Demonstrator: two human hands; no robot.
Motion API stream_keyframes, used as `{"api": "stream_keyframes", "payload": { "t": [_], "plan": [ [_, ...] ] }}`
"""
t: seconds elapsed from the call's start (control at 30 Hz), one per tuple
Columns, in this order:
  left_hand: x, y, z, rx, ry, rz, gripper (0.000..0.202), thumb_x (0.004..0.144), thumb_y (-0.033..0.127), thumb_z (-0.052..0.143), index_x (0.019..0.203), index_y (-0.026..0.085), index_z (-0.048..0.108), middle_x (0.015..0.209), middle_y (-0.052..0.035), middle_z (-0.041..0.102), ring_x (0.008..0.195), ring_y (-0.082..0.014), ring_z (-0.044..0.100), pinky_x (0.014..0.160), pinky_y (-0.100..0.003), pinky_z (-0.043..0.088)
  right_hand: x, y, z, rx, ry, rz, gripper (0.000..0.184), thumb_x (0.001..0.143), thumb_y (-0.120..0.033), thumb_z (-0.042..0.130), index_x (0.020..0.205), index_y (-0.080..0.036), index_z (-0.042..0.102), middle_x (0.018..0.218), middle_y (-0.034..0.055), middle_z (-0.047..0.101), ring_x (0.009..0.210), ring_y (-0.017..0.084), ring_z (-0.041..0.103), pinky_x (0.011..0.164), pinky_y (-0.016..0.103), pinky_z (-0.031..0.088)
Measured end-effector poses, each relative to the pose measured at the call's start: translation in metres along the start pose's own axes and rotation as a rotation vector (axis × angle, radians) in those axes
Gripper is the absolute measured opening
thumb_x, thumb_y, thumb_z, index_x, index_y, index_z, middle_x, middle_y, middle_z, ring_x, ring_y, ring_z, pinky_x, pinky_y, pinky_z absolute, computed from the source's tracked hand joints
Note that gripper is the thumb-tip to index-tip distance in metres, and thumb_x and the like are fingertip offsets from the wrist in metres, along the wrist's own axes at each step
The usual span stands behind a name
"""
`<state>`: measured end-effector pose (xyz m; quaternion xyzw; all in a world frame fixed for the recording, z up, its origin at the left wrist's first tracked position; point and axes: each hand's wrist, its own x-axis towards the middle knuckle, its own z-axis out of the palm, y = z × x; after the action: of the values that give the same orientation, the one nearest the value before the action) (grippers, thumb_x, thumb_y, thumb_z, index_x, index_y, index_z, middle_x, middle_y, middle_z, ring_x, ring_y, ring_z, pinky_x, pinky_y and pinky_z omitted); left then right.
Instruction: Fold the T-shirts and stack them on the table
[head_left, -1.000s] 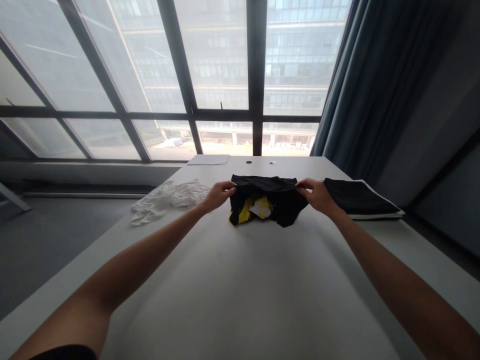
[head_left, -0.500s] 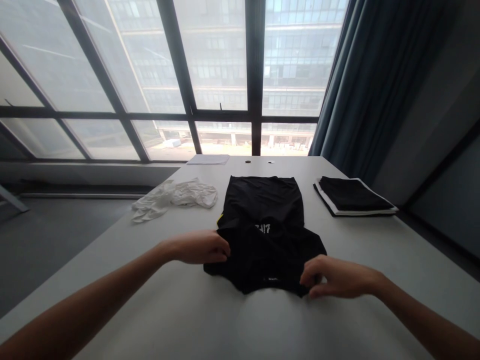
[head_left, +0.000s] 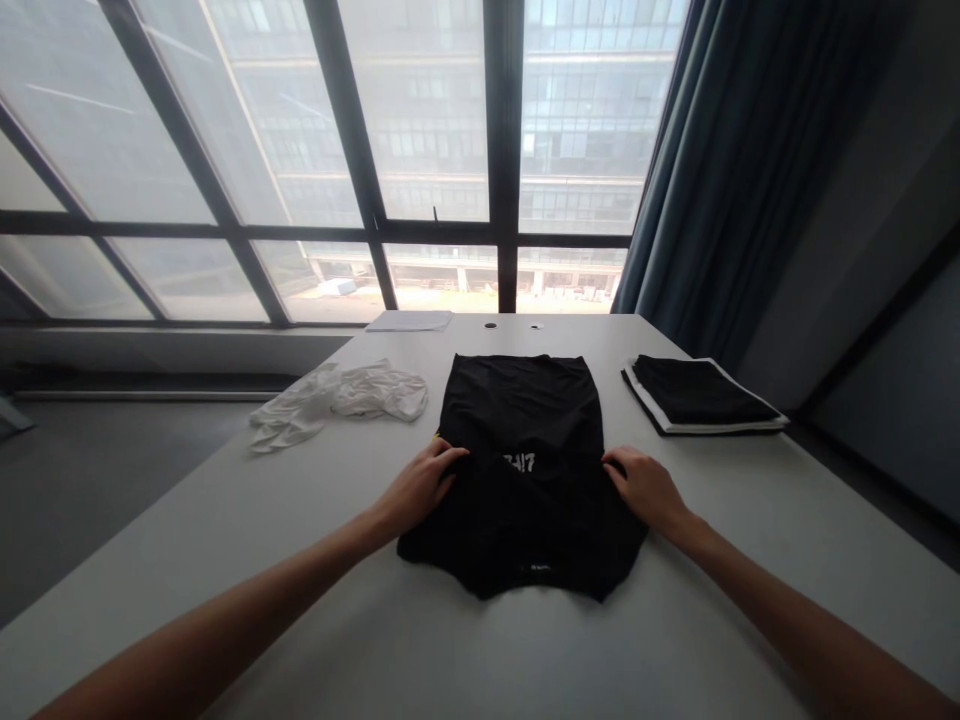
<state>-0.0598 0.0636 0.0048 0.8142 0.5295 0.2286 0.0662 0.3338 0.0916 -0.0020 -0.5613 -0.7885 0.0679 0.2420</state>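
Observation:
A black T-shirt (head_left: 525,410) lies spread on the white table, its hem toward the window and its neckline toward me. White lettering shows across its middle, and a small white mark sits by the neckline. My left hand (head_left: 417,486) pinches the shirt's left edge at about mid-height, beside a bit of yellow. On the opposite side, my right hand (head_left: 646,488) has its thumb and fingers closed on the right edge, level with the lettering. The sleeves lie partly under and beside my hands.
A crumpled white cloth (head_left: 337,400) lies on the left of the table (head_left: 300,580). To the right is a stack of folded black and white clothes (head_left: 697,392). White paper (head_left: 409,321) and two small round fittings are at the far edge, before the window.
Both hands have moved away from me, from the shoulder area up to the shirt's sides. The bunched fabric near the lettering now lies flatter, and the view has shifted slightly.

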Motion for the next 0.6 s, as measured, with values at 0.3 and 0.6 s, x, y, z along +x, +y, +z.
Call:
{"api": "stream_keyframes", "payload": {
  "t": [0.3,0.6],
  "plan": [
    [-0.027,-0.053,-0.041,0.087,0.11,-0.231,0.039,0.083,0.028,0.049,0.117,0.021,0.065,0.111,-0.0087,0.067,0.107,-0.0275,0.065,0.098,-0.039,0.05,-0.02,0.07,-0.026,0.352,0.262,0.369,0.031,0.08,-0.043,0.057,0.085,-0.017,0.072,0.08,0.0095,0.075,0.076,0.026,0.069,0.068,0.033,0.05],
    [-0.035,-0.019,-0.032,0.343,0.122,-0.087,0.04,0.094,0.024,0.045,0.132,0.024,0.06,0.139,-0.0126,0.056,0.12,-0.0343,0.057,0.099,-0.051,0.048,-0.05,0.065,-0.036,-0.172,0.273,0.204,0.032,0.093,-0.038,0.046,0.111,-0.021,0.066,0.106,0.0123,0.07,0.094,0.029,0.065,0.081,0.04,0.05]
  ]
}}
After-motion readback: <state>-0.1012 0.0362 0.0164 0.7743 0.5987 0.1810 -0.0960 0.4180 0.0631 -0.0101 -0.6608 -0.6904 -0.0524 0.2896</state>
